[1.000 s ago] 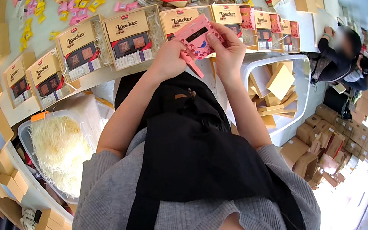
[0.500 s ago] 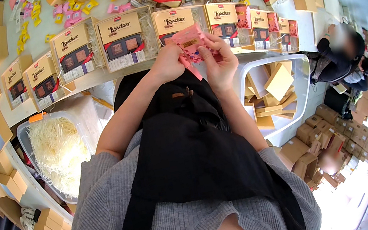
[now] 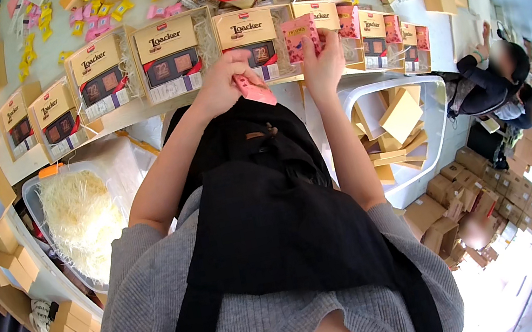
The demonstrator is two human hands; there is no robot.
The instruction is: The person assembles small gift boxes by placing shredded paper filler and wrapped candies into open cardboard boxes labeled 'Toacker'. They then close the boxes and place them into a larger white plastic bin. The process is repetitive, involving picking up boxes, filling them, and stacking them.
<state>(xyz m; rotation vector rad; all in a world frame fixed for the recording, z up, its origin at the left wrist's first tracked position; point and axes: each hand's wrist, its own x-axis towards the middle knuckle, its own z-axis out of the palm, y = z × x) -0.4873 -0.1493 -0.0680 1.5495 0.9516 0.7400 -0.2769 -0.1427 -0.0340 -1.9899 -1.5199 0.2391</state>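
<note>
Pink in both hands, head view: grips a patterned sachet [image 3: 292, 35] upright between thumb and fingers of the right hand [image 3: 324, 60]; holds a pink packet [image 3: 256, 91] pinched and tilted downward in the left hand [image 3: 222, 87]. Positions the sachet in front of a cream carton [image 3: 328, 11] in the row along the white table [image 3: 443, 39] — cannot tell from this angle whether touching. Suspends the packet near the table edge, overlapping the black apron [image 3: 254, 218] in view. Has drawn the hands apart since half a second ago, from a joint hold on the pink pieces. Judged from this: has separated one sachet at right — retains the remainder at left. Cannot count the remainder. Note also straw-coloured shreds [image 3: 80, 220] at lower left.
</note>
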